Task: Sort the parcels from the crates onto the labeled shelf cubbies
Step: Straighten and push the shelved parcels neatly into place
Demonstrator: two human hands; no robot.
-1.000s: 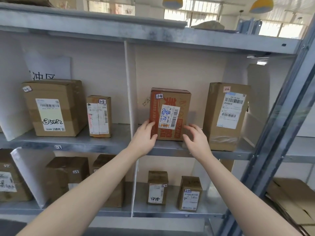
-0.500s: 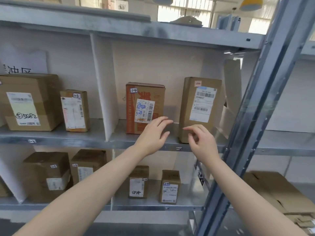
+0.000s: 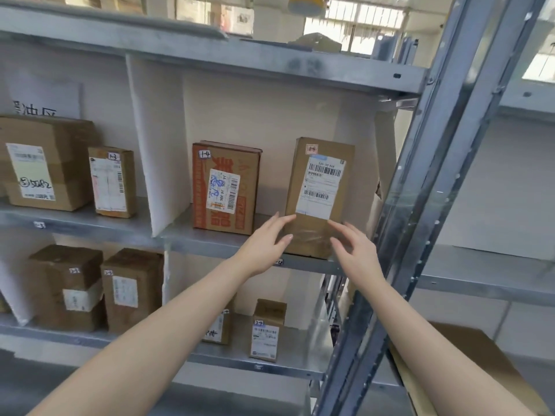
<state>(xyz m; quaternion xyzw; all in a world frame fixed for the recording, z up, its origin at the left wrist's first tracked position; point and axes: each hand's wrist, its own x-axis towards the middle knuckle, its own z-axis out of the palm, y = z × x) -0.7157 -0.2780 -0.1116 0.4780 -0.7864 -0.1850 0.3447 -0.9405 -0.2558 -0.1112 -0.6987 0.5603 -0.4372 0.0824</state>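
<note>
From the head camera, the tall brown parcel [image 3: 321,187] is standing upright at the shelf [image 3: 210,240] edge, just right of the orange-printed parcel [image 3: 225,190]. The left hand [image 3: 264,246] and right hand [image 3: 357,252] are flanking its lower part with fingers loosely extended, gripping nothing. The left fingertips seem to be touching it.

Daylight floods in through the windows [image 3: 354,25] behind the top shelf [image 3: 210,52], blown out to white glare. The cubbies [image 3: 210,234] below sit in soft, even light, the lower tier dimmer, and the parcels [image 3: 318,235] throw only faint shadows on the back wall [image 3: 264,115]. The steel upright [image 3: 426,199] at right gleams and leans with wide-angle stretch. Fine label print is smeared soft.
</note>
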